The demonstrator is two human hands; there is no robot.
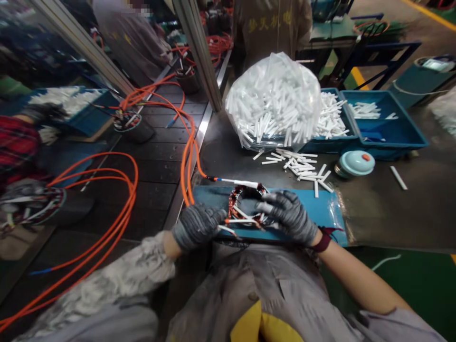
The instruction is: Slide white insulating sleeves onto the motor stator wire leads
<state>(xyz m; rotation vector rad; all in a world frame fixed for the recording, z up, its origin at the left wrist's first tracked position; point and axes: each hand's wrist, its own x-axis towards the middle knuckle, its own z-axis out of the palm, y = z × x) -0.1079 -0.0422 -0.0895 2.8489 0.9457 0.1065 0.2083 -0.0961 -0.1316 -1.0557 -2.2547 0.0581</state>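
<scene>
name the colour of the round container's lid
The lid is pale blue with an orange patch, best seen in head view.

My gloves (199, 225) are ribbed grey knit cloth — the bag (274, 97) at one o'clock, glossy clear plastic — above a dark, dull-looking tabletop (377, 209).

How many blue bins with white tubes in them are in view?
3. The right bin stands on the bench; the middle bin adjoins it, partly behind the clear bag; the left bin is near another person's gloved hand. The bag may hide more.
</scene>
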